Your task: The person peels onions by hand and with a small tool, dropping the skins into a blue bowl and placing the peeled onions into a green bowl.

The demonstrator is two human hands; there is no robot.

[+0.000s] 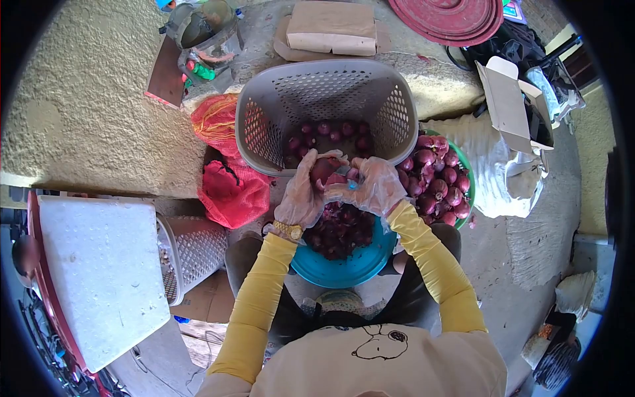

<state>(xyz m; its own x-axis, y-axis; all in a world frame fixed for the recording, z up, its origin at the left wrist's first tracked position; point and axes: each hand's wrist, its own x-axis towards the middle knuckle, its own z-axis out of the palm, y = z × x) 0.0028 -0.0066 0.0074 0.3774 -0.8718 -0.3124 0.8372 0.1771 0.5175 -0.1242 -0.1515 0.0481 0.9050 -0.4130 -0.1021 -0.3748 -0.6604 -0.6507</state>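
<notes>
My left hand (301, 198), in a clear plastic glove, is closed around a red onion (324, 170) above the front rim of the grey perforated basket (317, 83). Against the onion's right side, my gloved right hand (377, 186) has its fingers closed. A small blue object (352, 186) shows at its fingertips; its kind I cannot make out. Below both hands, a blue basin (340, 274) between the knees holds dark red onion skins (337, 235). Several red onions (335, 135) lie in the bottom of the grey basket.
At the right, a green basin (471, 169) is heaped with red onions beside a white sack (486, 185). Red mesh bags (235, 195) lie left of the basket. A white foam board (99, 278) and another perforated basket (198, 248) stand at left. Flattened cardboard (331, 28) lies behind.
</notes>
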